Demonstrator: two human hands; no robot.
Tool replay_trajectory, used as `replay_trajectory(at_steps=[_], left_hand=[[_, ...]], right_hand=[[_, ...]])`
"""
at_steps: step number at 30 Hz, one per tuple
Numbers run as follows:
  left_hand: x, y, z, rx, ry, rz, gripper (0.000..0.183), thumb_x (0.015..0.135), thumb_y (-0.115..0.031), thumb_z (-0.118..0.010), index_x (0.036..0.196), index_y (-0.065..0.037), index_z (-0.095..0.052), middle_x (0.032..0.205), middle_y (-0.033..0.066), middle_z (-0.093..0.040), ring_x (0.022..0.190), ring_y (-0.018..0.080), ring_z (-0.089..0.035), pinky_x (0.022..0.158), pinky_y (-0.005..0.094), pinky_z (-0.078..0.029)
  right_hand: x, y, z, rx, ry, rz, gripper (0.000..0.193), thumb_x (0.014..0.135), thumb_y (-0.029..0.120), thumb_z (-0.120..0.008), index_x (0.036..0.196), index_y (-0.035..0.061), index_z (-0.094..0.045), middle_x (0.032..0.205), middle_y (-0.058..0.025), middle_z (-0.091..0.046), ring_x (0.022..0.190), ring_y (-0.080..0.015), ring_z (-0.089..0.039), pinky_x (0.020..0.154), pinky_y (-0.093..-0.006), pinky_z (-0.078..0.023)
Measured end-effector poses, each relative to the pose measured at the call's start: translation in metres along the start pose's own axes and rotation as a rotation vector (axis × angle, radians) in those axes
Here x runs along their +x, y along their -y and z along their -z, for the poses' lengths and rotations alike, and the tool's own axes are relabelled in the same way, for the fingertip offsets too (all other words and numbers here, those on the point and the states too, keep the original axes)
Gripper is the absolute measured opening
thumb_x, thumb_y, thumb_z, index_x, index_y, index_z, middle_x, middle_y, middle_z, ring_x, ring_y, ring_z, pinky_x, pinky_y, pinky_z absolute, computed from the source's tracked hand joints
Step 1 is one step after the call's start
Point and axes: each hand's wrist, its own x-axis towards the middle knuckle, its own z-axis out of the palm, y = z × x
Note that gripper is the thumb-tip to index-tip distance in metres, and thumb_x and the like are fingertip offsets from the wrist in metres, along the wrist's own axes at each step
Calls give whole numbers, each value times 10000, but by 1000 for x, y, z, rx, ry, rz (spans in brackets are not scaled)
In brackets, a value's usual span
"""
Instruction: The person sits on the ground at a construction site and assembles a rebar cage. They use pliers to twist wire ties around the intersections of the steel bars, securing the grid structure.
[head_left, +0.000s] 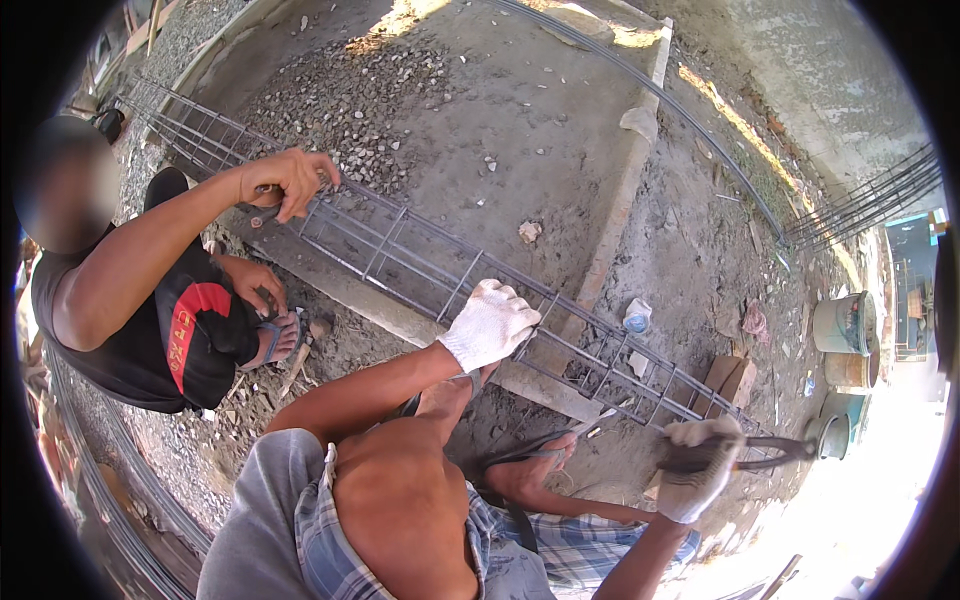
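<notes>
A long rebar cage [390, 245] of steel bars and square ties runs from the far left to the lower right. My left hand [490, 325], in a white knit glove, closes over its bars near the middle. By the cage's right end, my right hand [697, 470], also gloved, grips dark metal pincers [770, 452]; motion blurs the hand and the tool. The pincers point rightward, and whether they touch wire cannot be told. At left, a co-worker's hand [290, 182] is raised over the cage with something dark in it. Their other hand [255, 285] hangs near their foot.
A wooden block [730, 385] sits beside the cage's right end. Concrete edging [625, 200] and a gravel pile [350, 110] lie beyond it. Bent rods [700, 120] curve toward more bars [870, 205] at right, above several buckets [845, 322]. The co-worker [130, 320] crouches at left.
</notes>
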Motion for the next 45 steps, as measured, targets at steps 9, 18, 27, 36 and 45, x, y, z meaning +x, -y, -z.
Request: replay_trajectory(at_steps=[9, 18, 27, 36, 45], left_hand=[[5, -1, 3, -71, 1, 82, 310, 761, -293, -845, 1040, -168, -792, 1334, 66, -629, 1366, 360, -515, 1146, 586, -378], [37, 23, 10, 218, 265, 41, 967, 791, -524, -880, 1600, -158, -498, 1221, 157, -692, 1252, 331, -638, 1190, 548, -364], [43, 29, 15, 145, 242, 7, 701, 779, -550, -866, 1358, -194, -695, 1113, 117, -716, 1147, 300, -682, 1058, 489, -451], [38, 31, 23, 96, 271, -1, 846, 766, -613, -872, 1487, -237, -638, 1121, 118, -713, 1158, 300, -675, 1075, 500, -423], [37, 27, 33, 95, 339, -17, 843, 818, -632, -830, 1568, -338, -578, 1187, 129, -701, 1201, 325, -653, 1118, 535, -397]], right_hand=[[-29, -55, -24, -377, 116, -928, 454, 1071, 110, -602, 1513, 6, -585, 997, -30, -696, 850, -112, -668, 765, -270, -560], [37, -33, -46, -769, 450, -893, 549, 1106, 220, -605, 1614, 36, -508, 993, 15, -665, 774, -42, -533, 664, -239, -443], [83, -21, -115, -2201, 884, 54, 662, 947, 109, -685, 1579, 222, -528, 1249, -295, -656, 939, -466, -736, 824, -546, -613], [80, -58, -133, -2499, 867, 354, 556, 971, 136, -620, 1524, 160, -569, 1342, -240, -616, 992, -365, -724, 1092, -625, -430], [65, -70, -135, -2653, 769, 316, 542, 978, 145, -634, 1516, 163, -573, 1184, -146, -656, 947, -308, -729, 1080, -739, -374]])
